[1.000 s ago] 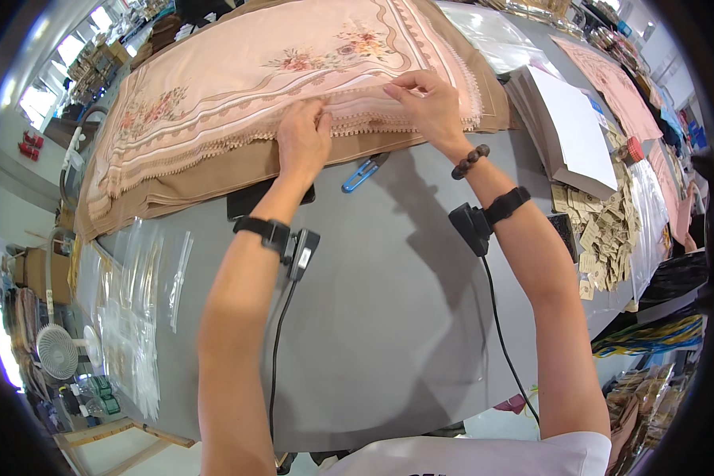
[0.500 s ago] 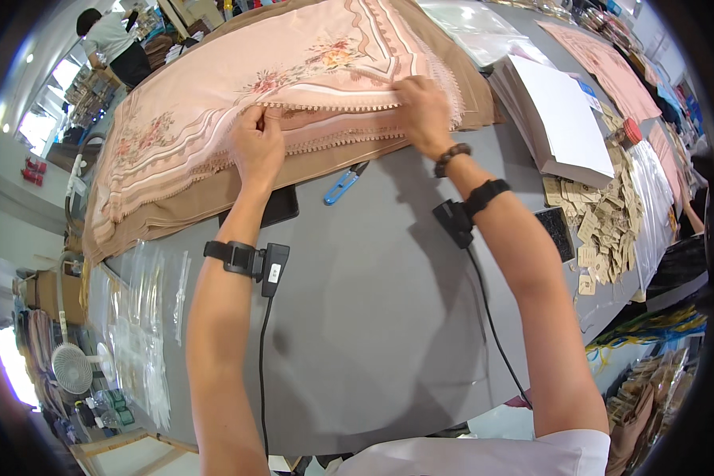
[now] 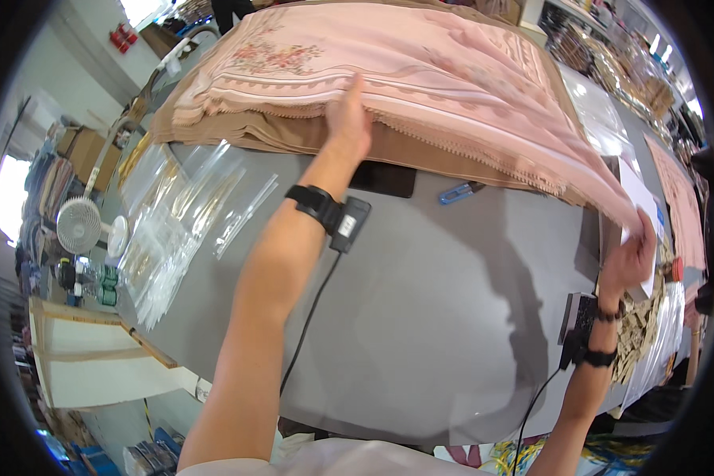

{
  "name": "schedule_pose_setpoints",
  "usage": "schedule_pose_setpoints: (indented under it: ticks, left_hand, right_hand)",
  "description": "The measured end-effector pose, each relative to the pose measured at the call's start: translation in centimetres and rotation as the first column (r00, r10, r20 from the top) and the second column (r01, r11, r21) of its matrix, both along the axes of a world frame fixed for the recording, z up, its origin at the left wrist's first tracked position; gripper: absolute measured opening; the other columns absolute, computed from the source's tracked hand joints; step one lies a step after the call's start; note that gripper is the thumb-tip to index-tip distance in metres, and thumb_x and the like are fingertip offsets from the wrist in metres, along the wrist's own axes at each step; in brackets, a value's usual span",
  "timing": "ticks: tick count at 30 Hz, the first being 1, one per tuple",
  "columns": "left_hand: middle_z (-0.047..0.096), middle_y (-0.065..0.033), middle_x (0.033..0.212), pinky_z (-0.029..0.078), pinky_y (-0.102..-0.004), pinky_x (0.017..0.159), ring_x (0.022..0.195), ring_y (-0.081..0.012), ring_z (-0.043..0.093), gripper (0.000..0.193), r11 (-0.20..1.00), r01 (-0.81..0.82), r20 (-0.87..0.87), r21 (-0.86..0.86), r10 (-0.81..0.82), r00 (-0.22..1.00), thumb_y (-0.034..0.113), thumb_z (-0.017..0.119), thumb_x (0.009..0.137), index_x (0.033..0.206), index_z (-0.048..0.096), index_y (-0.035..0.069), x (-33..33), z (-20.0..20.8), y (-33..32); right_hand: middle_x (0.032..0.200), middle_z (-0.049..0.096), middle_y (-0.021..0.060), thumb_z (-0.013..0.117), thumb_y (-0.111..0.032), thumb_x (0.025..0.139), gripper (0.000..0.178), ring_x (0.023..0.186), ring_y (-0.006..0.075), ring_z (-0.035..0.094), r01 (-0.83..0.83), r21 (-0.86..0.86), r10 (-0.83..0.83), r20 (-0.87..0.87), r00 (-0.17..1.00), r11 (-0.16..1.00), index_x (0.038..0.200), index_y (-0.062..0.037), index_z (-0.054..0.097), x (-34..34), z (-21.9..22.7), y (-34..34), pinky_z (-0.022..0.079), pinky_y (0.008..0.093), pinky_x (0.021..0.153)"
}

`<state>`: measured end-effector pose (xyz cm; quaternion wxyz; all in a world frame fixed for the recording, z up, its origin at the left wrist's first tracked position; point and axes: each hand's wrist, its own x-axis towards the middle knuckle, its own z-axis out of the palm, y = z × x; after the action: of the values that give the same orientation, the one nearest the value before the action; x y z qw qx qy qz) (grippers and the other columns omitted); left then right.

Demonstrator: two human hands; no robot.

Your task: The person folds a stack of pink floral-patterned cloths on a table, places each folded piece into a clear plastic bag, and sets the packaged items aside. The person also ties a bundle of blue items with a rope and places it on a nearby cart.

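A pink floral scarf point(image 3: 420, 59) with printed bands and a beaded-looking trim lies over a stack of folded brown cloth point(image 3: 428, 147). My right hand point(image 3: 631, 254) is closed on one corner of the scarf, stretched out to the right over a stack of white paper point(image 3: 642, 194). The scarf's near edge slants up to that hand, lifted off the pile. At the pile's near edge, my left hand point(image 3: 349, 123) touches the scarf, its fingers straight along the fabric. A black phone point(image 3: 385, 179) and blue thread snips point(image 3: 458, 193) lie on the table just below the pile.
The grey table point(image 3: 420, 317) carries clear plastic bags point(image 3: 174, 230) at left. Beige paper tags point(image 3: 639, 333) are heaped at right, beside more plastic sheeting. Another pink cloth point(image 3: 674, 198) lies at far right. A white fan point(image 3: 81, 224) stands beyond the left edge. Cables trail from both wrist straps.
My right hand has moved far right and nearer, pulling the scarf's corner out with it. My left hand has gone from pinching the edge to lying straight-fingered on it. The view has turned left.
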<state>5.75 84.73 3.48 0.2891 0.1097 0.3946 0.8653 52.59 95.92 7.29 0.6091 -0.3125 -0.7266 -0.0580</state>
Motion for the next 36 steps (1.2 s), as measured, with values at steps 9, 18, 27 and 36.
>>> schedule_pose_setpoints:
  ticks: [9, 18, 27, 36]
  left_hand:
    - [0.066, -0.0193, 0.127, 0.057, -0.0388, 0.090, 0.112, -0.0304, 0.068, 0.040, 0.251, -0.657, -0.676, -0.710, 0.014, 0.736, 0.014, 0.064, 0.093, 0.127, 0.061, -0.008, -20.1, -0.6, -18.0]
    - [0.072, -0.0183, 0.105, 0.056, -0.0383, 0.077, 0.082, -0.0257, 0.070, 0.047, 0.257, -0.864, -0.863, -0.433, 0.158, 0.479, 0.020, 0.069, 0.095, 0.137, 0.060, 0.000, -14.2, 1.0, -26.7]
    - [0.070, -0.0065, 0.072, 0.047, -0.0236, 0.061, 0.058, -0.0092, 0.054, 0.102, 0.836, -0.518, -0.897, -0.180, 0.075, 0.435, 0.003, 0.080, 0.083, 0.163, 0.017, 0.009, 8.9, 5.8, -19.5]
    - [0.076, -0.0155, 0.098, 0.054, -0.0295, 0.080, 0.088, -0.0211, 0.074, 0.074, 0.903, -0.406, -0.939, -0.140, 0.009, 0.345, -0.007, 0.071, 0.080, 0.148, 0.048, 0.008, 12.1, 0.0, -18.4]
  right_hand:
    - [0.122, 0.066, 0.0145, 0.052, -0.006, 0.105, 0.029, 0.112, 0.0213, 0.064, -0.256, -0.405, -0.141, -0.730, 0.669, 0.878, 0.131, 0.0049, 0.059, 20.6, -2.6, 3.4, 0.051, 0.0326, 0.101]
    - [0.124, 0.067, 0.0100, 0.050, 0.011, 0.091, 0.037, 0.109, 0.0180, 0.064, -0.219, -0.390, 0.231, -0.017, 0.973, 0.894, 0.125, 0.0043, 0.065, 8.6, 3.3, -5.7, 0.050, 0.0293, 0.096]
    - [0.077, 0.069, 0.0101, 0.076, -0.006, 0.080, 0.057, 0.065, 0.0297, 0.064, -0.653, -0.431, 0.778, 0.431, 0.457, 0.623, 0.136, -0.0130, 0.064, -19.8, 6.4, -19.1, 0.052, 0.0401, 0.066]
    - [0.079, 0.069, 0.0129, 0.074, -0.006, 0.076, 0.023, 0.077, 0.0343, 0.066, -0.736, -0.294, 0.785, 0.353, 0.510, 0.610, 0.099, -0.0063, 0.074, -19.9, 7.6, -17.9, 0.053, 0.0419, 0.068]
